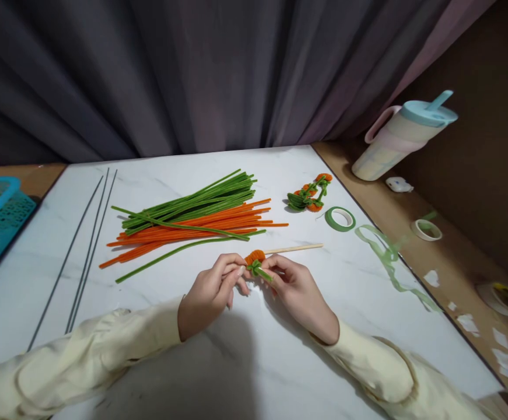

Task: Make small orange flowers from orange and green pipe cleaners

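Note:
Between my hands, just above the white tabletop, is a small orange pipe-cleaner flower [254, 255] with green pipe-cleaner loops [254, 266] at its base. My left hand [214, 289] pinches its left side with thumb and forefinger. The fingers of my right hand [300, 289] close on the green pipe-cleaner end [263, 274] that sticks out on the right. Just behind the flower lies a thin wooden stick [298, 248]. Beyond my hands rest a bundle of green pipe cleaners [201, 201] and a bundle of orange pipe cleaners [192, 227], with loose green ones across and in front.
Finished orange-and-green pieces [309, 195] lie at the back right beside a roll of green tape [340, 219]. A loose green ribbon [389, 262] trails over the right edge. Grey wires [85, 256] and a blue basket [4, 227] are left; a tumbler [396, 140] stands right.

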`<state>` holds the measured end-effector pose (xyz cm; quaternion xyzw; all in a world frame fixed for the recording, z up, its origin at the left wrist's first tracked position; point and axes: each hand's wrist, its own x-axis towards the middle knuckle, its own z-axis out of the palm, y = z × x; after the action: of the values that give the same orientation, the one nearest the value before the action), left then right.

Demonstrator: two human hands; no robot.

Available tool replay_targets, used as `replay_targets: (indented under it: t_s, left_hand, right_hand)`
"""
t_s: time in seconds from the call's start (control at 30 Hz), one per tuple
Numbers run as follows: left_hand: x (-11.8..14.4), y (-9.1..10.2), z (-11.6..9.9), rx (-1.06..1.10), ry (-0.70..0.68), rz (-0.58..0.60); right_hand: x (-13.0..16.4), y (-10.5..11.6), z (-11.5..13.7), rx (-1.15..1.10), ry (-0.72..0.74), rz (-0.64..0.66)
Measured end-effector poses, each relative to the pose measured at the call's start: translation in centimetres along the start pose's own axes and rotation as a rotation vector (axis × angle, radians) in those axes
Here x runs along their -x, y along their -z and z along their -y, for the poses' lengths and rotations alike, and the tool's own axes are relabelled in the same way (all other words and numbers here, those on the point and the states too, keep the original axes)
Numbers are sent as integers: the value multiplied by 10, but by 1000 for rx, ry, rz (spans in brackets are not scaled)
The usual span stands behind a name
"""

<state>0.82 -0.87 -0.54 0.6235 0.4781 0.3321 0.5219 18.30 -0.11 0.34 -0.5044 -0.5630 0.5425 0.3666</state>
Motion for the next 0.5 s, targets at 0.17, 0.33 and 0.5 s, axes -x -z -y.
replay_targets:
  t_s: [0.17,0.33,0.5]
  left_hand:
    - [0,1,1,-97,-27,-10]
    - [-2,2,-6,-118,18,5]
    - [-3,2,-10,-135,76,18]
  right_hand:
    - [1,-2,0,2,25,2]
    - [2,-3,0,96,95,-10]
    - [2,-4,-1,214,196,-38]
